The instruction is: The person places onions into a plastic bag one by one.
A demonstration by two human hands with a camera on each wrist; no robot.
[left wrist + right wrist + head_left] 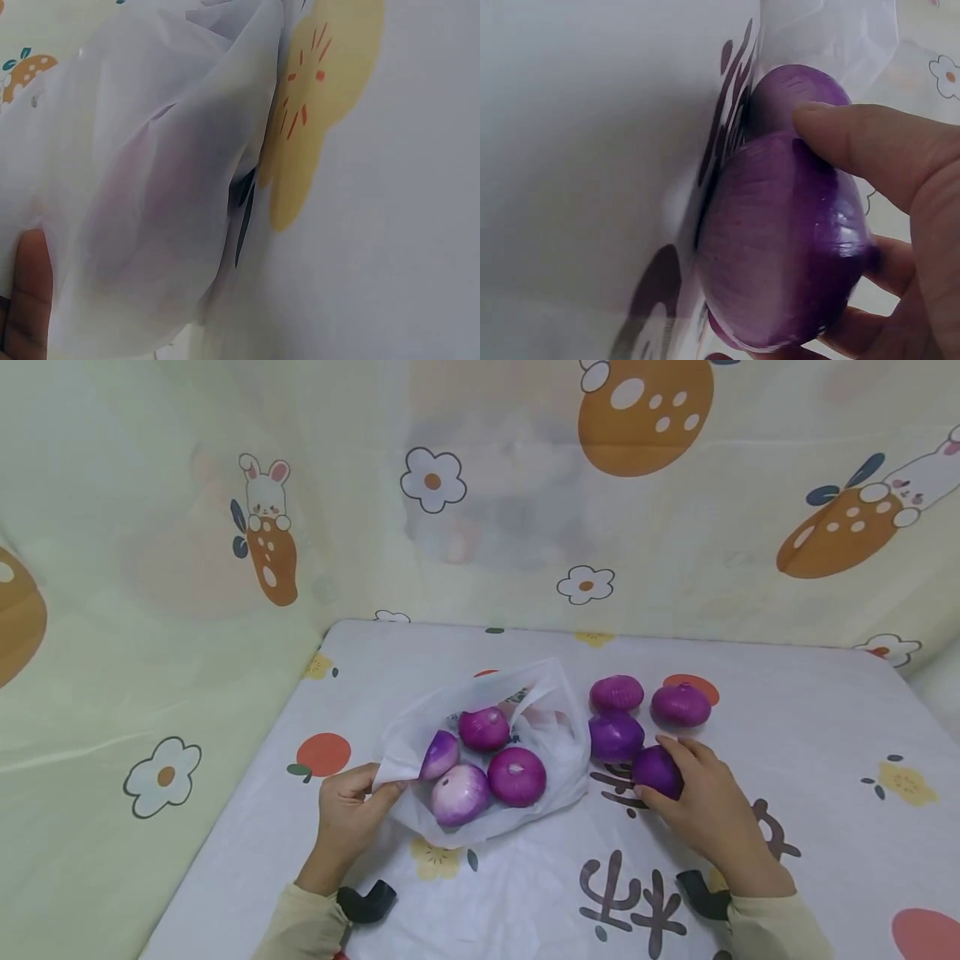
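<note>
My left hand [350, 814] pinches the near-left rim of a thin white plastic bag [564, 760], whose mouth faces up. Inside lie several red onions, among them a pale purple one [460, 795] and a darker one [517, 777]. In the left wrist view, a finger [30, 289] shows against the bag's side. Right of the bag, my right hand [708, 806] grips a dark purple onion [657, 772], thumb on its near side and fingers round its far side. The right wrist view shows that onion [780, 247] close against the tabletop, with another onion [795, 97] just past it.
Beyond the gripped onion sit three more onions: one [617, 737] beside the bag, one [617, 693] behind it and one [681, 704] farther right. A patterned white cloth [525, 910] covers the table. Printed curtains [495, 543] hang at the back and left.
</note>
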